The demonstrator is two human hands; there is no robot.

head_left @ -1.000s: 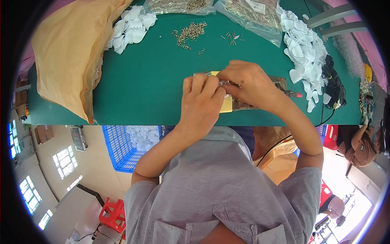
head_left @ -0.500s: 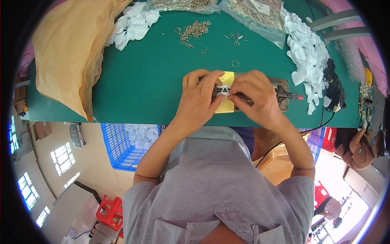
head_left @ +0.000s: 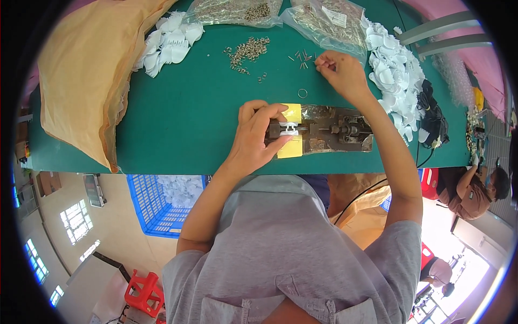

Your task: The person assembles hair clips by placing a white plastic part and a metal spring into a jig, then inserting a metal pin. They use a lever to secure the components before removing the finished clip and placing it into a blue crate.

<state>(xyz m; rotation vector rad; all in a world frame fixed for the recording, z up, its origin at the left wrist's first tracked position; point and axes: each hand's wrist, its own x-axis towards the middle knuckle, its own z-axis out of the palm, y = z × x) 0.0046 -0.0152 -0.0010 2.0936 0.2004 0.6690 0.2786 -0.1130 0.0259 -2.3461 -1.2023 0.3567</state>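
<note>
My left hand (head_left: 256, 132) pinches a small white plastic piece (head_left: 288, 125) between thumb and fingers. It steadies the piece at the left end of a dark metal clamp fixture (head_left: 332, 141), between two yellow patches (head_left: 290, 149). My right hand (head_left: 342, 73) is over the table farther away, its fingertips curled together just right of a few loose metal pins (head_left: 303, 58). Whether anything sits in those fingertips is too small to see. Between the pins and the fixture lies a thin metal ring (head_left: 302, 93).
Small metal clips (head_left: 251, 51) form a pile beyond my hands. White toothed plastic pieces (head_left: 396, 70) are heaped at the right, beside a black cable bundle (head_left: 431, 116). A large tan sack (head_left: 81, 81) occupies the left. Below the table edge is a blue basket (head_left: 148, 208).
My right hand has left the white piece and fixture and moved away to the pins, uncovering the clamp mechanism. My left hand stays on the piece. The whole view has shifted slightly.
</note>
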